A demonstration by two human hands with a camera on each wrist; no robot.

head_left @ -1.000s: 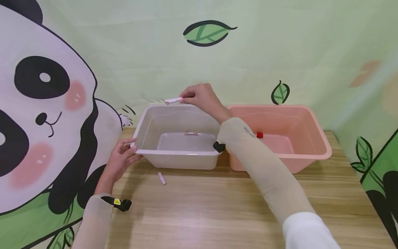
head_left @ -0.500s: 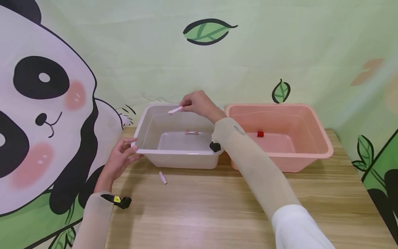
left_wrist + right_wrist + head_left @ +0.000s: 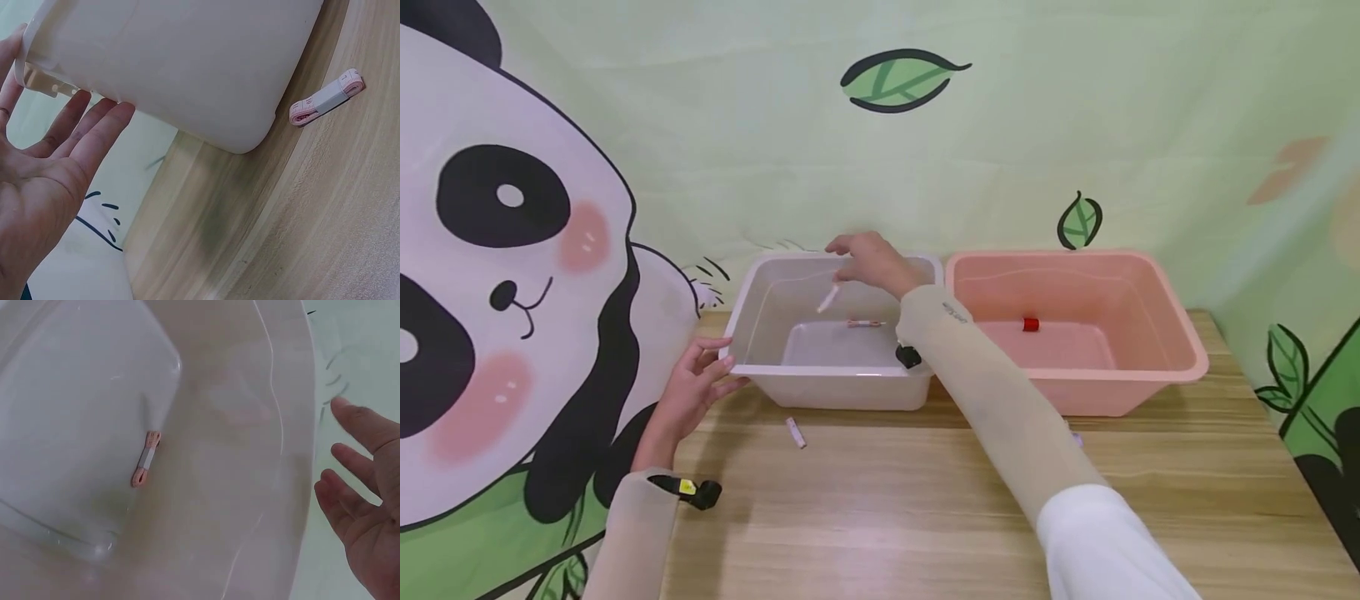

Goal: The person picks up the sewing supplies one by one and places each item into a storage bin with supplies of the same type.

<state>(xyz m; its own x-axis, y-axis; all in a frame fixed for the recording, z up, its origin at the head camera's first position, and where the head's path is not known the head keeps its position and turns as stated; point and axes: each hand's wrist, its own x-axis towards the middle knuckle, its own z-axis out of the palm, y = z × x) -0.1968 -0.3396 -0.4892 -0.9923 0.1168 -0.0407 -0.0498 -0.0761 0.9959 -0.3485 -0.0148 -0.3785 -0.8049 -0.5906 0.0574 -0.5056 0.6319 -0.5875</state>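
My left hand (image 3: pixel 694 382) holds the left rim of the white plastic bin (image 3: pixel 823 387), with fingers at the rim and against its outer wall. Over the bin, my right hand (image 3: pixel 868 262) has its fingers spread, with nothing in them. Just below them a folded white tape measure (image 3: pixel 828 297) is in mid-air inside the bin, blurred. Another folded tape measure, pink with a white band (image 3: pixel 147 459), lies on the bin's floor. A third tape measure (image 3: pixel 327 98) with a pale paper band lies on the table in front of the bin.
A pink bin (image 3: pixel 1150 379) stands to the right of the white one, a small red object (image 3: pixel 1031 325) inside it. Partly behind my right forearm, a small purple item (image 3: pixel 1077 439) shows on the wooden table (image 3: pixel 880 500). A panda-print cloth (image 3: pixel 722 125) hangs close behind the bins.
My right hand has come down and slightly left over the white bin and let go of the tape measure, which is dropping. My left hand stays at the rim.
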